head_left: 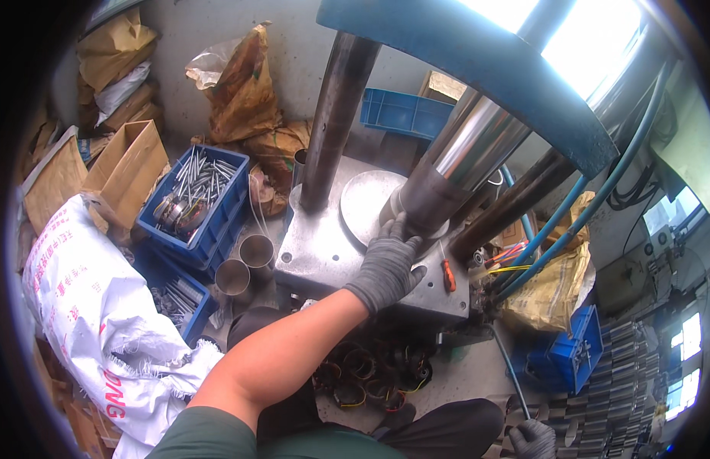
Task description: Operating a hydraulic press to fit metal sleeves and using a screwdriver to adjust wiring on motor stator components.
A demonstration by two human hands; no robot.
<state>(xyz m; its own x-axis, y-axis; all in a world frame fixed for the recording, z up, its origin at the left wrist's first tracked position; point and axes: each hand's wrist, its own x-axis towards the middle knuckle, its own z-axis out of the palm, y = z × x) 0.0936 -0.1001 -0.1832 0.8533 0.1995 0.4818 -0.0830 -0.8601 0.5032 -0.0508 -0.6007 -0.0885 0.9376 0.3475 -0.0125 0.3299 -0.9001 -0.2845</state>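
Observation:
My left hand (pixel 387 268), in a grey glove, reaches over the metal bed (pixel 316 256) of a press. Its fingers stretch forward against the lower end of a dark metal cylinder (pixel 427 200) below the shiny ram (pixel 485 145). The thumb stands apart. Behind the fingers lies a round steel plate (pixel 362 205). What the fingertips touch is partly hidden. At the lower right, my gloved right hand (pixel 534 439) is closed round the end of a long metal lever (pixel 511 371). An orange-handled screwdriver (pixel 449 276) rests on the bed, right of my left hand.
Steel columns (pixel 338 115) flank the ram beneath a blue crosshead (pixel 477 61). Blue crates (pixel 194 249) of metal parts and a white sack (pixel 102 306) stand left. Two metal tubes (pixel 233 277) stand beside the bed. Wired rings (pixel 370 375) lie below it. Blue hoses (pixel 600 199) run right.

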